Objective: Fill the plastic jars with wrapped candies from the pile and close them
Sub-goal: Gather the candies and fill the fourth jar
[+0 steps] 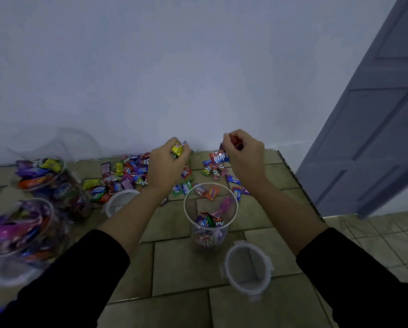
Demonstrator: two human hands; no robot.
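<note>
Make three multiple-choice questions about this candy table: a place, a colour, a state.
1. Where does the middle jar stand? A between the forearms; B on a chair; C inside a box.
2. What colour is the candy showing in the left hand? A white; B yellow; C black.
3. How is the middle jar? A closed; B tipped over; C open, partly filled.
Answers: A, a forearm passes either side; B, yellow wrapper shows by the fingers; C, no lid, candies lie low inside.

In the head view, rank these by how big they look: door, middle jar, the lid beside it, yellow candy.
Largest: door.
Then middle jar and lid, which look about alike; the lid is nearer the camera, so I won't rank them.
Smallest: yellow candy.
</note>
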